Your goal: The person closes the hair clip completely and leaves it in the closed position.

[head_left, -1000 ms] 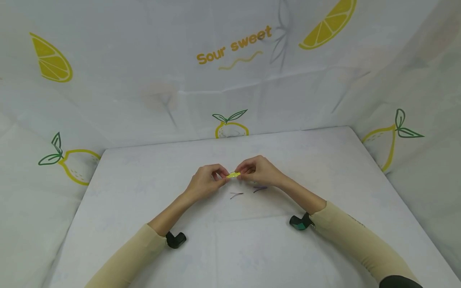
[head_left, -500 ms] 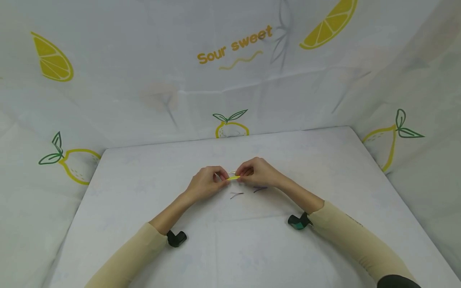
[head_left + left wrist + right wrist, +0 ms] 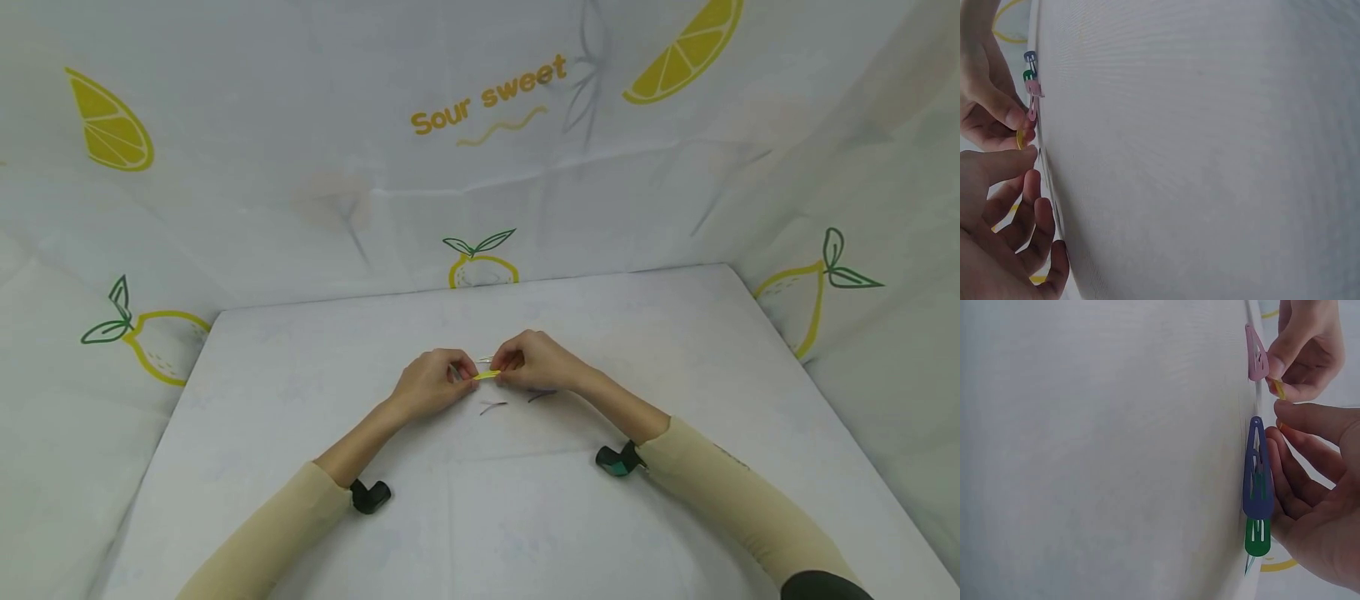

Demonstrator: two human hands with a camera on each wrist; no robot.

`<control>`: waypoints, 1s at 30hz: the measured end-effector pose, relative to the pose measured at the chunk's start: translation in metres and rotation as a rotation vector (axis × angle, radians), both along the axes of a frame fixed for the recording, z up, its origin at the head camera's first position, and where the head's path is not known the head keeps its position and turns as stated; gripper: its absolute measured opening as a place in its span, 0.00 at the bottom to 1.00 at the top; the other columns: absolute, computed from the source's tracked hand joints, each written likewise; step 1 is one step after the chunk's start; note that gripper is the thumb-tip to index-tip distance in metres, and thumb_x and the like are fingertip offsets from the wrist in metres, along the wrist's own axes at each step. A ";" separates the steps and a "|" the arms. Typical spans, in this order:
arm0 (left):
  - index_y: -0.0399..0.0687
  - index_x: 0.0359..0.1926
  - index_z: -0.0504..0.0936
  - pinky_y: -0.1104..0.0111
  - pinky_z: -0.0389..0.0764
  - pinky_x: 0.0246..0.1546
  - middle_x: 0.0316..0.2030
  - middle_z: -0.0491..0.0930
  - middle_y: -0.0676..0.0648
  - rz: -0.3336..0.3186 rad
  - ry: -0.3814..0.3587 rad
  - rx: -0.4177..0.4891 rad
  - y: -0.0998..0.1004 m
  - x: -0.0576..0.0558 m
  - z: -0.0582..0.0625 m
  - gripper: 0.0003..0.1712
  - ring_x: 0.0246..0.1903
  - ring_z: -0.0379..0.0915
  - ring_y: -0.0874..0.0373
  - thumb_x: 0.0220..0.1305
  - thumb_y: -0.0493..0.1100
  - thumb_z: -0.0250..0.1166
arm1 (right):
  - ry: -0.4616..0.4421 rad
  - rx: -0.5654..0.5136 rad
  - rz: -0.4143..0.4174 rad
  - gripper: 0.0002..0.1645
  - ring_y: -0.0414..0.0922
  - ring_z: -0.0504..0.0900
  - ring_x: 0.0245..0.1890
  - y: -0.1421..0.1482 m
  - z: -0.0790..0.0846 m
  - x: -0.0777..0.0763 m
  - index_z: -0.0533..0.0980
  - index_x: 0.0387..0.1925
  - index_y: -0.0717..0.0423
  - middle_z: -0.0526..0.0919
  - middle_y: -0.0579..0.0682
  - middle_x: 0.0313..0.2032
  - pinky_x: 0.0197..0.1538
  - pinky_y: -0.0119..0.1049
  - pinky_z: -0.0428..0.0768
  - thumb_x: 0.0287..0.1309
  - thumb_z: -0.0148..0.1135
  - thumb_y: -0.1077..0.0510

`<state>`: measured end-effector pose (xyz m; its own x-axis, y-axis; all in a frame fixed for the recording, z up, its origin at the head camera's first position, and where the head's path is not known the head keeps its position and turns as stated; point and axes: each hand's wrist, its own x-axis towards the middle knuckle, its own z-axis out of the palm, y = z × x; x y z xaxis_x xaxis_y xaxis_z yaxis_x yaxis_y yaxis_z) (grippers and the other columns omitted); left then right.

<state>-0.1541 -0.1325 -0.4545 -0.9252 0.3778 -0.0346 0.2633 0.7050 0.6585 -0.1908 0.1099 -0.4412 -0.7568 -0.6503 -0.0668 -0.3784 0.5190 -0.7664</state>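
A yellow hair clip [image 3: 487,375] is stretched between both hands over the middle of the table. My left hand [image 3: 432,383] pinches its left end with thumb and fingers. My right hand [image 3: 543,364] pinches the other end the same way. In the right wrist view a pink snap hair clip [image 3: 1257,356] lies near the left hand. A blue snap clip [image 3: 1257,500] overlaps a green one [image 3: 1258,547] beside the right hand. Fingertips cover much of the yellow clip in both wrist views.
A white cloth covers the table [image 3: 480,517]. Two thin clips, one on the left [image 3: 492,407] and one on the right [image 3: 542,395], lie just in front of the hands. Behind the yellow clip is a small pale object [image 3: 484,360], partly hidden. A lemon-print curtain [image 3: 480,200] encloses the table.
Both hands have drawn slightly toward me with the yellow clip, which has tilted to a thinner outline. The pale object behind it now shows more. The clips on the table have stayed put.
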 end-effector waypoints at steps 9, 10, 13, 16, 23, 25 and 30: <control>0.54 0.39 0.90 0.69 0.70 0.29 0.32 0.87 0.55 0.009 0.000 -0.025 0.001 -0.001 -0.002 0.03 0.25 0.72 0.64 0.66 0.43 0.76 | 0.020 0.035 0.008 0.04 0.35 0.84 0.32 -0.002 -0.001 -0.001 0.89 0.39 0.59 0.91 0.49 0.33 0.41 0.27 0.82 0.62 0.76 0.64; 0.54 0.39 0.90 0.69 0.70 0.30 0.32 0.87 0.55 0.010 0.002 -0.027 0.001 -0.001 -0.002 0.03 0.25 0.72 0.64 0.66 0.43 0.76 | 0.019 0.039 0.008 0.04 0.35 0.84 0.32 -0.003 -0.002 -0.001 0.89 0.39 0.59 0.91 0.49 0.33 0.41 0.27 0.82 0.62 0.76 0.64; 0.54 0.39 0.90 0.69 0.71 0.30 0.32 0.87 0.55 0.010 0.005 -0.028 0.002 -0.001 -0.002 0.03 0.26 0.73 0.64 0.66 0.42 0.76 | 0.020 0.044 0.008 0.04 0.35 0.83 0.32 -0.003 -0.001 -0.001 0.89 0.39 0.59 0.91 0.49 0.33 0.41 0.27 0.82 0.62 0.76 0.64; 0.54 0.39 0.90 0.69 0.71 0.31 0.32 0.87 0.55 0.010 0.007 -0.030 0.002 -0.001 -0.002 0.03 0.26 0.73 0.64 0.66 0.43 0.76 | 0.017 0.046 0.007 0.04 0.35 0.83 0.32 -0.003 0.000 0.000 0.89 0.39 0.59 0.91 0.49 0.32 0.41 0.27 0.82 0.62 0.76 0.64; 0.53 0.39 0.90 0.68 0.71 0.31 0.32 0.87 0.55 0.010 0.004 -0.031 0.003 0.001 0.000 0.03 0.26 0.73 0.64 0.66 0.42 0.76 | 0.021 0.057 0.012 0.04 0.34 0.83 0.32 -0.004 0.000 0.000 0.89 0.39 0.59 0.91 0.48 0.32 0.41 0.27 0.82 0.63 0.76 0.63; 0.53 0.39 0.90 0.68 0.71 0.30 0.32 0.88 0.55 0.010 0.007 -0.033 0.003 0.001 0.000 0.03 0.26 0.73 0.64 0.66 0.42 0.76 | 0.024 0.060 0.012 0.04 0.34 0.83 0.32 -0.004 0.000 0.000 0.89 0.39 0.60 0.91 0.48 0.32 0.41 0.27 0.82 0.62 0.76 0.64; 0.54 0.39 0.91 0.69 0.71 0.31 0.32 0.88 0.55 0.010 0.010 -0.039 0.003 0.001 -0.001 0.03 0.26 0.73 0.65 0.66 0.42 0.77 | 0.013 0.070 0.009 0.05 0.34 0.83 0.32 -0.004 0.000 0.000 0.88 0.39 0.60 0.90 0.48 0.32 0.41 0.27 0.82 0.62 0.77 0.64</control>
<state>-0.1527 -0.1294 -0.4559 -0.9294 0.3670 -0.0399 0.2624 0.7329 0.6278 -0.1908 0.1064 -0.4409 -0.7520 -0.6512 -0.1022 -0.3930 0.5674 -0.7236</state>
